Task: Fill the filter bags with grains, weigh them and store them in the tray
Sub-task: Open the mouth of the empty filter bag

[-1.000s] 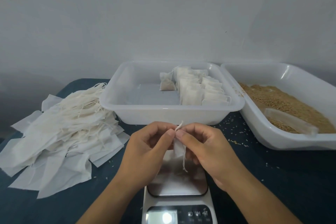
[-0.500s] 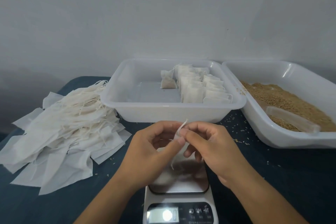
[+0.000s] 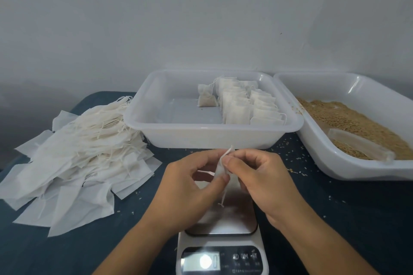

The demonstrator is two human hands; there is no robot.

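Empty filter bag [image 3: 220, 168] pinched at its mouth between left hand [image 3: 190, 187] and right hand [image 3: 257, 176], above scale [image 3: 222, 241]; step apparently opening for filling; next, probably: spread mouth, scoop grains [image 3: 348, 118], weigh, then store in tray [image 3: 212, 128].

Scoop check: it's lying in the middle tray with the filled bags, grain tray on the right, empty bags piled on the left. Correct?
Not quite. The head view shows the scoop lying in the grain tray on the right, on the grains, not in the middle tray with the filled bags. The empty bags are piled on the left, as you said.
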